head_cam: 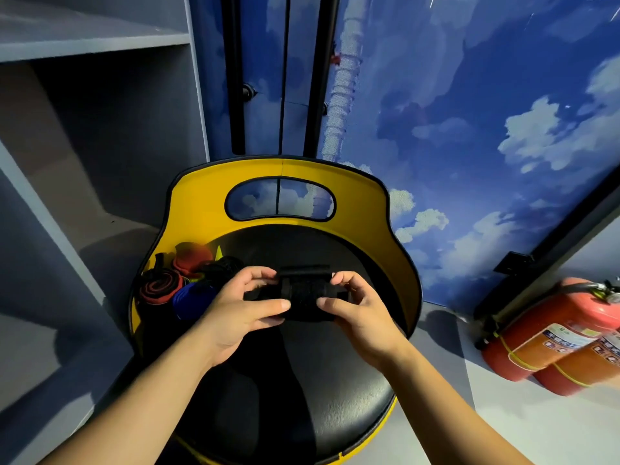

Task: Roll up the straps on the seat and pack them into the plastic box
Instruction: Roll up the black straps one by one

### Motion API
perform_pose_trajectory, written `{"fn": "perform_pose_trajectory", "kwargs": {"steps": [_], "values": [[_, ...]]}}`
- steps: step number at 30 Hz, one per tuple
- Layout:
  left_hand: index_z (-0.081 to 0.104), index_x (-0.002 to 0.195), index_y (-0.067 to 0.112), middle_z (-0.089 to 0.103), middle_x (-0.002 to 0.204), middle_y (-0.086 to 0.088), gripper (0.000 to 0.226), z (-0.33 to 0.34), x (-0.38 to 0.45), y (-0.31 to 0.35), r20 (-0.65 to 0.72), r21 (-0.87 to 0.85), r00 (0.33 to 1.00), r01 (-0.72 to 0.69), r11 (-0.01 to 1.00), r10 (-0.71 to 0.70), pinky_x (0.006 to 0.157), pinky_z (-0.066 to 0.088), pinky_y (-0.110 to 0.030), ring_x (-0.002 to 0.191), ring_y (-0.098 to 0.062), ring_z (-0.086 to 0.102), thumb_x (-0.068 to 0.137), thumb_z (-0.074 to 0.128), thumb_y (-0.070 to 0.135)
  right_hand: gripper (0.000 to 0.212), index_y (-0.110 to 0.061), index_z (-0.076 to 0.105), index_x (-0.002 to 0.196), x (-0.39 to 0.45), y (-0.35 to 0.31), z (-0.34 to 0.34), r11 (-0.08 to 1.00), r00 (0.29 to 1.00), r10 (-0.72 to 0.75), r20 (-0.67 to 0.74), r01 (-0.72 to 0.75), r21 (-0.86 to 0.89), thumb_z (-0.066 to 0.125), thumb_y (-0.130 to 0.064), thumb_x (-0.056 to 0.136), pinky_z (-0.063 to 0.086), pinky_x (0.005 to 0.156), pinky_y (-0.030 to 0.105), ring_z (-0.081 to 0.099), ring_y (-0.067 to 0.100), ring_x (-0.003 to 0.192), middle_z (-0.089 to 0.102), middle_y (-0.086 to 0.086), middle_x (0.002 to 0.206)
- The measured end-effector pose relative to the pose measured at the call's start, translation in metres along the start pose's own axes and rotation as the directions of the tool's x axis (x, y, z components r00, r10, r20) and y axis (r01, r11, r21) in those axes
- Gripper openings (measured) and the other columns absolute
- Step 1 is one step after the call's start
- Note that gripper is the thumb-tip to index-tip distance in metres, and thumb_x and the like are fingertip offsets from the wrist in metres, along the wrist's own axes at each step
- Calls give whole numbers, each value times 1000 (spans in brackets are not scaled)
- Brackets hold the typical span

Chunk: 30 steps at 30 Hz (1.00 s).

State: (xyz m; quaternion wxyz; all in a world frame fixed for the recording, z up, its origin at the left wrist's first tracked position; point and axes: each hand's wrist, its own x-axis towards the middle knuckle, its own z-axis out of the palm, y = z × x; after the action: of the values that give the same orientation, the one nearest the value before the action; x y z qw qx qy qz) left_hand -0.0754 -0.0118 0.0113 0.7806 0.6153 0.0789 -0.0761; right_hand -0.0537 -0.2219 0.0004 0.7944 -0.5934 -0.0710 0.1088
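Note:
A black strap (303, 293), rolled into a thick bundle, is held above the black seat (292, 397) of a yellow-backed chair (362, 203). My left hand (240, 313) grips its left end and my right hand (355, 310) grips its right end, thumbs on the near side. At the seat's back left lie other rolled straps: a red and black roll (160, 287), a blue roll (194, 298), a red one (191, 258) and a dark tangle (219, 266). No plastic box is in view.
Grey shelving (94, 129) stands to the left of the chair. Two red fire extinguishers (557, 340) lie on the floor at the right. A blue sky-printed wall (469, 112) and black vertical poles (235, 72) are behind the chair.

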Motion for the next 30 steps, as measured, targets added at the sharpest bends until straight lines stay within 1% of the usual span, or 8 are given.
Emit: {"fn": "perform_pose_trajectory", "kwargs": {"steps": [3,7,11,16,20,21,25,30], "values": [[62,129,22,63,125,-1,60,-1,6,2,26,-29,998,52,998,-51,87,59,-50,107,-23,70,77,78,-3,35,-16,58,94,4,2,-3,999,999,-44,8,44,-31,80,-7,69,49,89,40,61,22,105,65,5,116],[69,121,15,69,125,-7,56,0,12,-3,51,-10,996,77,997,-77,92,57,-51,108,-26,71,67,84,13,32,-9,54,96,6,2,-5,992,996,-88,21,89,-94,74,3,74,53,85,33,64,18,106,63,9,123],[69,117,14,66,126,-9,47,2,15,-10,18,-54,998,55,997,-54,91,57,-55,107,-27,71,72,81,7,36,-7,51,98,6,2,-6,991,997,-59,41,64,-117,75,4,73,54,85,31,63,18,107,60,12,129],[70,106,30,69,117,1,36,3,12,-14,12,157,998,-55,986,54,89,59,-46,108,-22,69,82,79,4,39,-12,64,112,15,-5,-6,993,987,116,-106,-119,-17,75,-16,75,48,77,28,64,14,89,69,-3,96],[68,101,39,68,110,15,38,2,8,-17,62,455,977,-209,866,203,92,47,-18,106,0,62,77,84,15,31,-1,70,108,22,-10,-7,967,936,225,-271,-249,-58,65,-28,95,43,61,25,51,23,81,59,9,87],[68,100,38,67,111,13,38,4,7,-18,77,462,973,-228,857,218,89,47,-15,105,1,62,77,84,12,30,-2,72,104,23,-8,-8,961,929,227,-293,-262,-85,65,-30,95,43,61,25,51,23,79,60,9,86],[69,96,33,59,111,14,41,6,8,-24,157,438,956,-293,850,249,86,58,-26,107,-10,62,76,83,0,14,-7,72,100,26,-5,-6,961,924,213,-317,-256,-100,72,-17,91,49,56,21,65,11,67,72,6,84],[69,98,27,56,112,24,39,6,8,-24,177,450,953,-301,840,246,81,55,-18,109,-3,58,76,83,-1,16,-9,72,102,28,-2,-6,972,938,120,-324,-177,-154,77,-14,87,47,57,17,62,3,65,69,-8,74]]}}
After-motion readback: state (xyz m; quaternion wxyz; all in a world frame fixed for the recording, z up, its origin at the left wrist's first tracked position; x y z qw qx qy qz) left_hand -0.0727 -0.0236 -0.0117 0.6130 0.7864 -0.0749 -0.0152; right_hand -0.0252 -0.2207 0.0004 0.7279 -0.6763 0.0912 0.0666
